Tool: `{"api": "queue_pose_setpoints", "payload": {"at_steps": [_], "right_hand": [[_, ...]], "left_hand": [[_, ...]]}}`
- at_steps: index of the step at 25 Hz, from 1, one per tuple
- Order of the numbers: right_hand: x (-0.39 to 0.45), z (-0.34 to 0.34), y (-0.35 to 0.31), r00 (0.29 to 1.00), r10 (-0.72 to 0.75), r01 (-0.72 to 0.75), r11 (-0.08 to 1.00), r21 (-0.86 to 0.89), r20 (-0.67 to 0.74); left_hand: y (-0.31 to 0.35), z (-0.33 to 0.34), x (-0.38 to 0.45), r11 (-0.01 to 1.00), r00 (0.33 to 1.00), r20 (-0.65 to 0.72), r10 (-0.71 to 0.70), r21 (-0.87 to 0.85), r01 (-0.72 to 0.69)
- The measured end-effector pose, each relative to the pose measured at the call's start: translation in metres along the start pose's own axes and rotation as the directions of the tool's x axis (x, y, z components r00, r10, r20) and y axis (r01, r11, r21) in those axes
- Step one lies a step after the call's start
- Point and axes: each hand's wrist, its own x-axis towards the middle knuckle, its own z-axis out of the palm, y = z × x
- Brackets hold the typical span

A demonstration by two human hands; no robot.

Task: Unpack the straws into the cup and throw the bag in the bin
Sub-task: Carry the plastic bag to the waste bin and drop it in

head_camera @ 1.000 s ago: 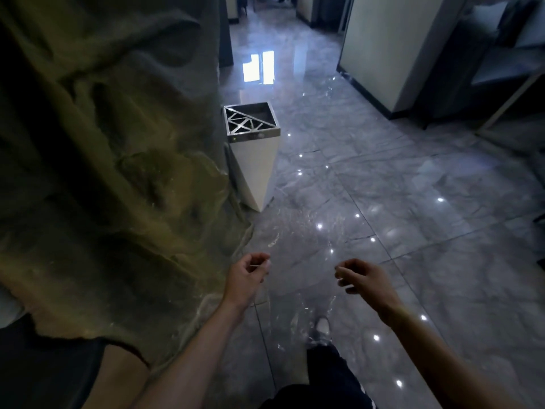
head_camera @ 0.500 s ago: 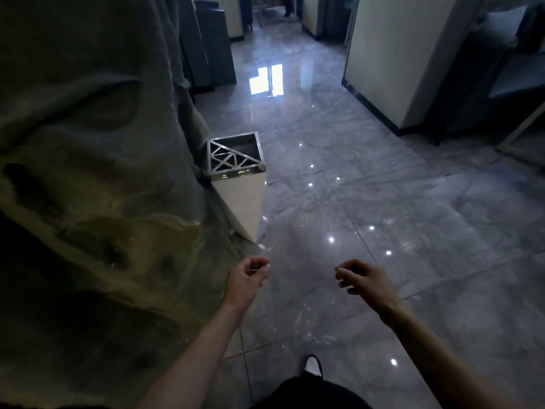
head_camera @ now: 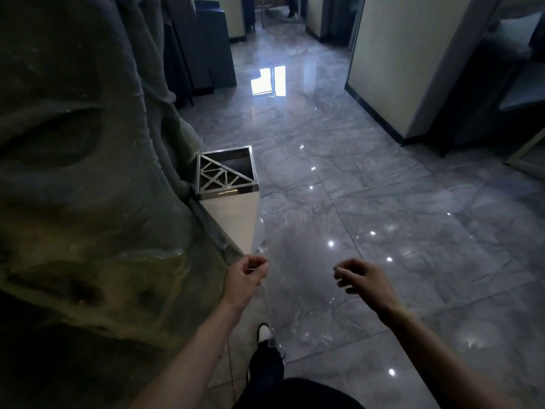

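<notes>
A white tapered bin (head_camera: 233, 219) with a metal lattice top stands on the floor against the rock-like wall, just ahead of my left hand. My left hand (head_camera: 246, 277) is pinched on the left edge of a clear plastic bag (head_camera: 298, 261), which is barely visible as a shimmer between my hands. My right hand (head_camera: 364, 278) hovers at the bag's right side with its fingers loosely curled. Whether it grips the bag is unclear. No cup or straws are in view.
A large sculpted rock-like wall (head_camera: 82, 187) fills the left side. Glossy grey floor tiles (head_camera: 383, 187) stretch ahead and to the right. Dark cabinets (head_camera: 212, 45) stand at the back and a cream wall corner (head_camera: 392, 63) at the right. My shoe (head_camera: 264, 332) is below.
I have walked forward: the bin has come nearer and now sits just ahead of my left hand. Both hands keep the same pose and spacing.
</notes>
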Motion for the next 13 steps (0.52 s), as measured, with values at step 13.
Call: {"api": "queue_pose_setpoints", "payload": {"at_steps": [13], "right_hand": [[0.168,0.005,-0.068,0.998,-0.013,0.012,1.000,-0.010,-0.067]], "left_hand": [[0.050,-0.001,0.180,0.998,0.997,0.072,-0.017,0.061,0.012]]}}
